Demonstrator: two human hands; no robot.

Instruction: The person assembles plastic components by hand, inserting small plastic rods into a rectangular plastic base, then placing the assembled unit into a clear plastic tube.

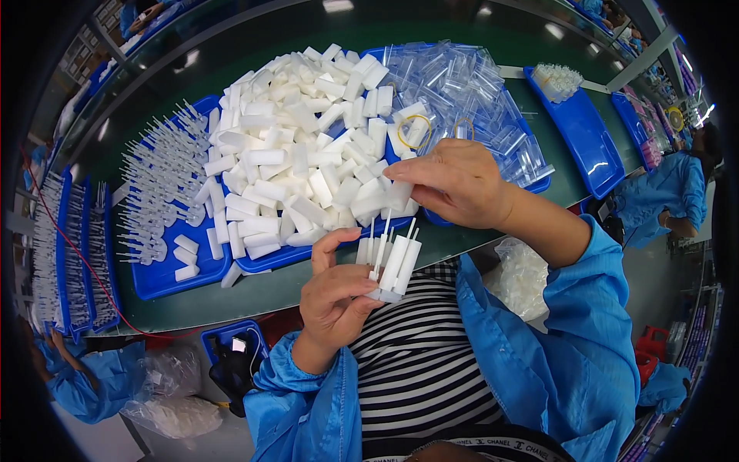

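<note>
My left hand grips a white plastic base with upright thin rods close to my body. White foam blocks are pushed over several of its rods, while others stand bare. Just above the rod tips, my right hand pinches a single white foam block between thumb and fingers. Behind both hands, a big heap of loose white foam blocks fills a blue tray. Whether the block in my right hand touches a rod, I cannot tell.
At left, a blue tray holds many bases with rods. Clear plastic sleeves pile up at the back right. Rubber bands lie near the foam. Another blue tray stands farther right. Co-workers in blue work at both sides.
</note>
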